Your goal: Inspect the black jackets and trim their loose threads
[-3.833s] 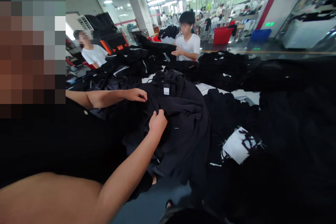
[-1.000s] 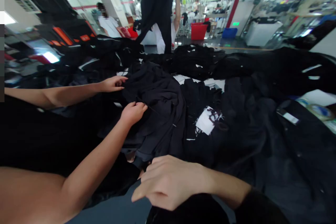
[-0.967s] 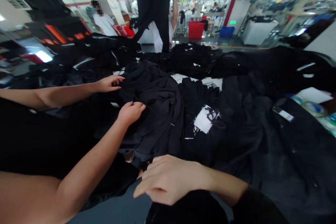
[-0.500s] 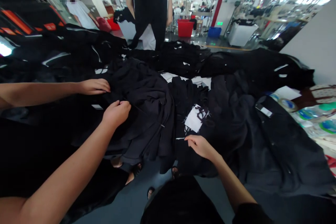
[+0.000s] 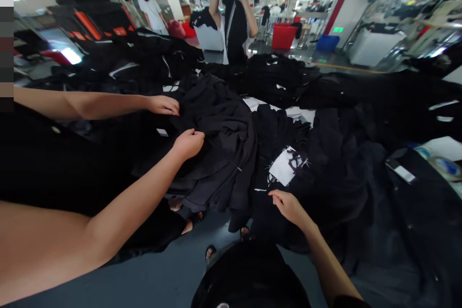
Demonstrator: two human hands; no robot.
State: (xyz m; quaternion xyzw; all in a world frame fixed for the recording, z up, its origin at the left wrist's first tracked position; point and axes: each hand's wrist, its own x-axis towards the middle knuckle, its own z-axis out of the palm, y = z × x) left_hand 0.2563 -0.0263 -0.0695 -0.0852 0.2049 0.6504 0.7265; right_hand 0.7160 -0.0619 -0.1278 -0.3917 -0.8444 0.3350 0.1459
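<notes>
My right hand (image 5: pixel 288 206) rests on black cloth (image 5: pixel 265 211) at the lower centre, its thumb and fingers pinched together on the fabric. A thin white strip (image 5: pixel 260 189) lies just left of my fingertips. Above my hand is a white fabric patch (image 5: pixel 285 167) with frayed edges and dark thread scraps on it. Of my left hand nothing shows. On the left, a co-worker's two hands (image 5: pixel 189 144) are at a dark garment (image 5: pixel 224 139) with a drawstring.
Heaped black garments (image 5: pixel 281 77) spread across the work surface. Across it a person (image 5: pixel 250 9) holds up a black garment. A phone-like object (image 5: pixel 401 172) and tape roll (image 5: pixel 445 167) lie at the right. The co-worker's arms (image 5: pixel 140 192) reach in from the left. Feet show below.
The view has turned left, so the scene sits farther right. The person opposite has brought both hands together high on the black garment. My right hand keeps its place beside the white strip.
</notes>
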